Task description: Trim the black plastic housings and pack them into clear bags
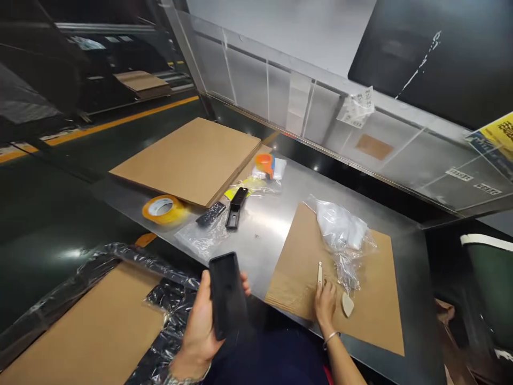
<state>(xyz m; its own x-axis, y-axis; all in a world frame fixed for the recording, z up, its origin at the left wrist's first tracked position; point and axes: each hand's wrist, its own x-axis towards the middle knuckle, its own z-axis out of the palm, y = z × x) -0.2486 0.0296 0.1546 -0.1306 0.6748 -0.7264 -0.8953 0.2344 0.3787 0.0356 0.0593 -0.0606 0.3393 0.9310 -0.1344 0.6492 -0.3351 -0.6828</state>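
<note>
My left hand (202, 326) is closed around a black phone-shaped slab (227, 294) with a raised rim, held up in front of the table's near edge. My right hand (326, 306) rests on the cardboard sheets (372, 321), fingers closed on the lower end of a slim cream-coloured cutter-like tool (319, 274). Just right of those fingers lies a beige rounded, pointed piece (347, 305). Beyond them is a clear plastic bag (340, 224) with white contents. Two-part black plastic piece (236, 208) and a black wrapped piece (211, 214) lie mid-table.
A cardboard stack (192, 160) covers the table's far left. Nearby are a yellow tape roll (160, 209) and an orange tape dispenser (265, 163). A black-plastic-lined box (92, 321) stands at lower left. A translucent panel (276, 96) rises behind the metal table (264, 230).
</note>
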